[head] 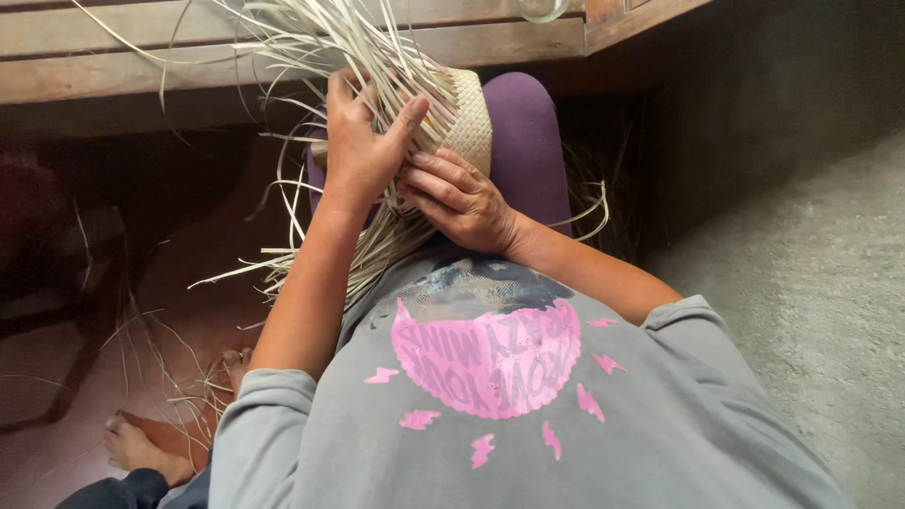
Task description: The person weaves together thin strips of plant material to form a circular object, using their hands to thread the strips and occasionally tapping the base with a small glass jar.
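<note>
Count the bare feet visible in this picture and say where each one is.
2. One bare foot rests on the reddish floor at the lower left; a second foot shows beside the person's left elbow, partly covered by loose straw strips. Others may be hidden.

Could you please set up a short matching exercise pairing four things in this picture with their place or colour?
Things:
1. left hand
2. right hand
3. woven panel
4. wooden bench

Descriptions:
A. runs along the top of the picture
B. tight pale plaiting over the purple knee
C. gripping the loose straw strips
D. fingers pressed against the strips lower down

Pairs: 1-C, 2-D, 3-B, 4-A
</note>
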